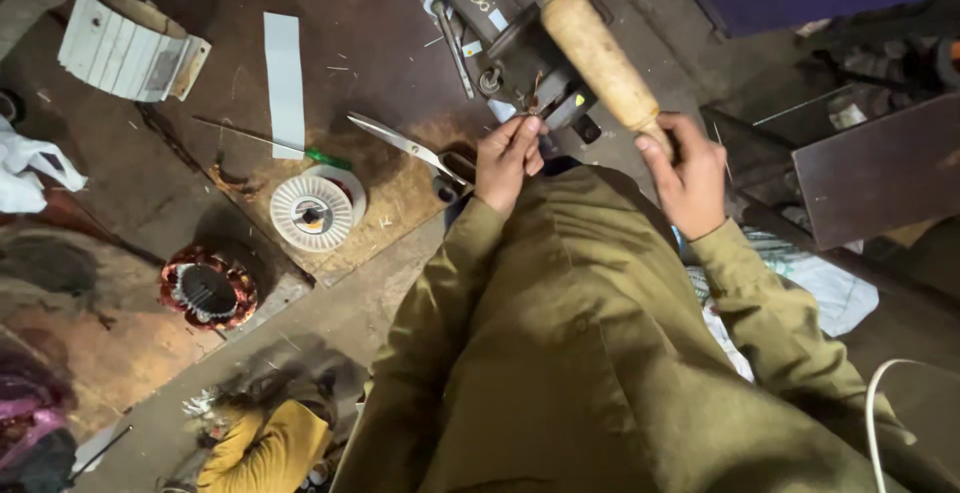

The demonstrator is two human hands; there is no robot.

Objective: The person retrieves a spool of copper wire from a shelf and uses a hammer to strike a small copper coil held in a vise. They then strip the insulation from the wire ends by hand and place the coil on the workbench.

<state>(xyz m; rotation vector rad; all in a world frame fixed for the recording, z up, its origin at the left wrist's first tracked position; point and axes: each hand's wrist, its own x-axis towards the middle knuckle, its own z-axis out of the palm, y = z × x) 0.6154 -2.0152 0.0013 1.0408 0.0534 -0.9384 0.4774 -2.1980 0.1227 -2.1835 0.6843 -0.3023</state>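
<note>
Looking down from a head-worn camera, a person in an olive-green long-sleeved garment [590, 353] stands over a dark, cluttered workbench [380, 43]. Their right hand [690, 173] is closed around the lower end of a thick, pale wooden handle [600, 53], which slants up and to the left across the view; whatever it joins at its far end cannot be made out. Their left hand [508, 158] reaches forward with its fingers curled and pinched together at a tangle of thin wire [535, 103] on a dark metal winding machine [520, 38] fixed to the bench. The handle passes over this machine, and the two hands sit near each other, one on either side of its front edge.

Just left of the left hand lies a pair of open scissors [415, 148], blades pointing left. Further left rest a round white spool [315, 211] lying flat, a slim screwdriver with a green handle [275, 143] and a strip of white paper [284, 83]. A copper-wound motor stator [208, 288] sits lower left on the floor area, and a white slatted drum [125, 43] lies at the upper left corner. At the bottom of the view, another person in a yellow top [265, 443] crouches below
</note>
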